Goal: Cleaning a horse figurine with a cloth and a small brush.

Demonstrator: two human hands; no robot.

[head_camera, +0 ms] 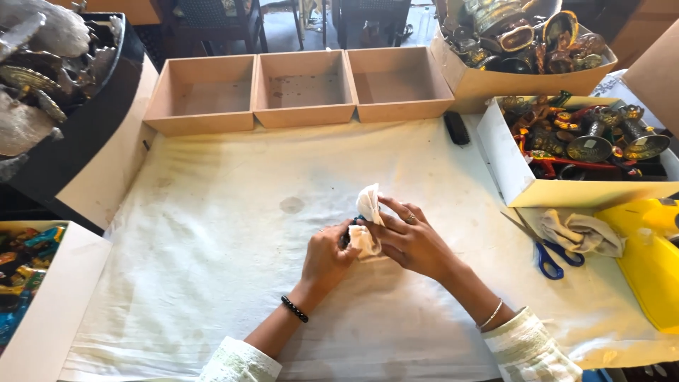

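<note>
My left hand [327, 256] and my right hand [410, 240] meet over the middle of a table covered with a white stained sheet [212, 233]. Between them is a small object with a blue edge [356, 221], mostly hidden by a crumpled white cloth [368, 212]. The right hand's fingers press the cloth around it. The left hand grips the object from the left side. A black bead bracelet is on my left wrist, a thin bangle on my right.
Three shallow brown trays [304, 88] stand at the back. Boxes of metal ornaments [587, 138] sit at the right, another box [516, 42] behind. Blue-handled scissors [548, 255], a rag [583, 233], a yellow object [647, 262], a black remote-like bar [456, 127]. A box of coloured pieces [25, 276] at left.
</note>
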